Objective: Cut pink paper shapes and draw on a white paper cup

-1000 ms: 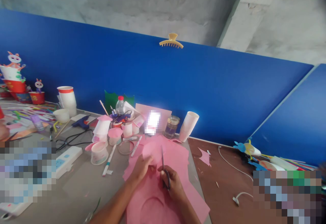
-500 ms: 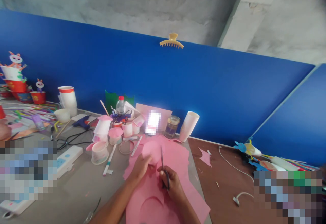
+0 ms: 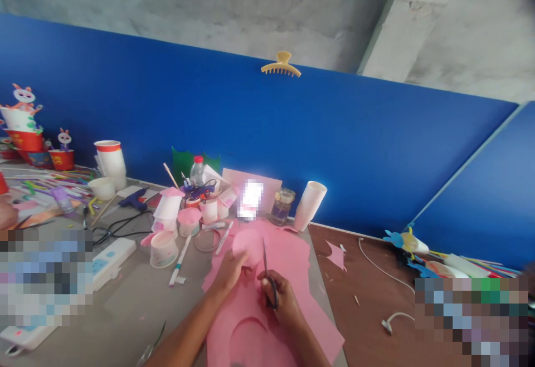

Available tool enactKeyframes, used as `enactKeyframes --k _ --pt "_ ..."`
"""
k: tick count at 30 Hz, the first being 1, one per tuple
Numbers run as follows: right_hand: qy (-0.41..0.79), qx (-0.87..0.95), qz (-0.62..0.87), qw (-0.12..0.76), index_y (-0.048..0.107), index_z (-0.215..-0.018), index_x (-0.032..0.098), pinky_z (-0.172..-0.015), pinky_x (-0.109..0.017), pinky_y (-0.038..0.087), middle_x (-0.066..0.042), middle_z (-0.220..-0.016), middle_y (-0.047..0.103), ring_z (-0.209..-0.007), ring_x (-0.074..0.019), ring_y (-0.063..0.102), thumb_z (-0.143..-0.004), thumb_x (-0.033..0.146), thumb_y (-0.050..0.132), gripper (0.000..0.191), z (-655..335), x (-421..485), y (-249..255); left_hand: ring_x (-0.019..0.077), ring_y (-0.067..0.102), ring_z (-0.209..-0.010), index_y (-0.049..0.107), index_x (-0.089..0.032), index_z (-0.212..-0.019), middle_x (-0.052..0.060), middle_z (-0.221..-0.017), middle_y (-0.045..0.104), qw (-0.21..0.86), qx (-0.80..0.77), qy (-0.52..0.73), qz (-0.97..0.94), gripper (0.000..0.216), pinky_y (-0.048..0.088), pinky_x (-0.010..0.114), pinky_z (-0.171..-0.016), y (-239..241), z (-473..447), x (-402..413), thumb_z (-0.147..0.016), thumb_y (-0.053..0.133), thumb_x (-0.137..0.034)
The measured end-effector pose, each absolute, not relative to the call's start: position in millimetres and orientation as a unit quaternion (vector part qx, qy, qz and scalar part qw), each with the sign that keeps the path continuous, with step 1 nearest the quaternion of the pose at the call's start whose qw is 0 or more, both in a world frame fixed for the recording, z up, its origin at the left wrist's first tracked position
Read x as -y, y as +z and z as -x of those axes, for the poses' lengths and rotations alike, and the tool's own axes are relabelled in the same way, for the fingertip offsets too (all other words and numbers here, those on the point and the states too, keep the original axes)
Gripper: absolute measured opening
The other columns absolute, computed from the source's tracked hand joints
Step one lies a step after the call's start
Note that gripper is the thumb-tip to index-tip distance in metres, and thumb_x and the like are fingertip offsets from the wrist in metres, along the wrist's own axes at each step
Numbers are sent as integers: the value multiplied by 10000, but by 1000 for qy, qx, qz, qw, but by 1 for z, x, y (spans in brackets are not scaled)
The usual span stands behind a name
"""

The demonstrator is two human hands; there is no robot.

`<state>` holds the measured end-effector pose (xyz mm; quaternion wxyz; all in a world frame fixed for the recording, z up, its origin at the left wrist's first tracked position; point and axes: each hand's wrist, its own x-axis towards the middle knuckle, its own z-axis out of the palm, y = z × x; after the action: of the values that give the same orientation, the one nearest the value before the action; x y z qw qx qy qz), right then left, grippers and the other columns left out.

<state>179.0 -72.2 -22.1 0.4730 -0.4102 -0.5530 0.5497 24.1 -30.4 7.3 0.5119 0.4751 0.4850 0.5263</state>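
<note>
My left hand (image 3: 233, 269) pinches a rounded piece of pink paper (image 3: 246, 244) at its lower edge, thumb on top. Black-handled scissors (image 3: 270, 283) are gripped in my right hand (image 3: 282, 297), their blades pointing away from me along the right side of that piece. Whether the blades touch the paper I cannot tell. Beneath both hands spreads a large pink sheet (image 3: 292, 267) with ragged edges. A curved cut shows in the part of the sheet nearest me.
Markers (image 3: 180, 261), a tape ring (image 3: 207, 240) and paper cups (image 3: 164, 249) stand to the left. Behind are a glowing, blurred screen (image 3: 251, 200), a glass jar (image 3: 283, 206) and a white paper tube (image 3: 310, 205). A power strip (image 3: 112, 267) lies far left; a white cable (image 3: 384, 269) crosses the brown table.
Hardly anything differs. Both hands keep their hold on the paper and scissors, and the whole view has shifted very slightly.
</note>
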Motion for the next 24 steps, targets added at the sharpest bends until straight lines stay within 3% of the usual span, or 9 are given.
enactKeyframes --k 24 --pt "525 592 422 441 550 -795 175 -417 -210 306 58 -478 461 -417 -80 384 -792 696 559 521 -178 74 -13 154 536 -439 582 -184 -511 1 -417 551 509 -483 548 -456 357 439 277 -499 4 -20 25 -715 598 -476"
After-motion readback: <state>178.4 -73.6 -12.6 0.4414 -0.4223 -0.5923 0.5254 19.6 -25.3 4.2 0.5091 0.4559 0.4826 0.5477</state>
